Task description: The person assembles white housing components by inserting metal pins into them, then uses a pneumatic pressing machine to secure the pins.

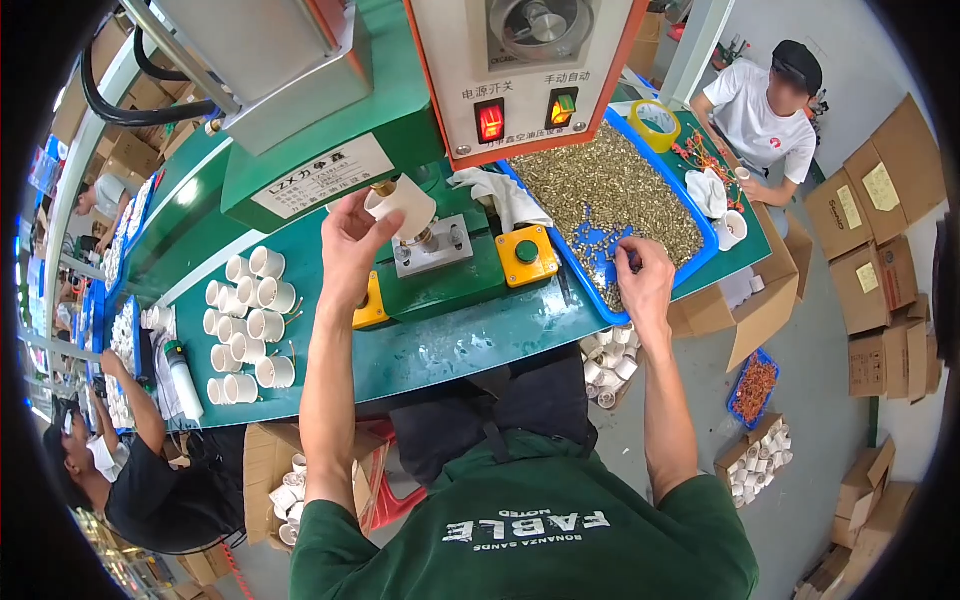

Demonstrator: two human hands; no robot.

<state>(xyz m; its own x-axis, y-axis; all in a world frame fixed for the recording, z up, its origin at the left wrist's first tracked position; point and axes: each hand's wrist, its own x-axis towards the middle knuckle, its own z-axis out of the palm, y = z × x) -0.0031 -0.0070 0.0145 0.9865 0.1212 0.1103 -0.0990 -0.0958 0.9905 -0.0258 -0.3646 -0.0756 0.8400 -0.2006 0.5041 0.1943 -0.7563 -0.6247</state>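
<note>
My left hand point(358, 240) is closed on a white cup-shaped part point(410, 206), thumb and fingers at its side. The part is tilted under the head of a green press point(330, 165), just above a metal fixture point(432, 250). My right hand point(646, 283) is at the near edge of a blue tray point(714, 240) heaped with small brass-coloured pieces point(610, 180). Its fingers are pinched together, and what sits between them, if anything, is too small to make out.
Several white cups point(265, 325) stand in rows on the green table point(480, 350) at left. Yellow button boxes point(527, 256) flank the fixture. A white cloth point(505, 198) lies beside the tray. A co-worker point(765, 125) sits at far right; others work at left. Cardboard boxes point(765, 300) surround the table.
</note>
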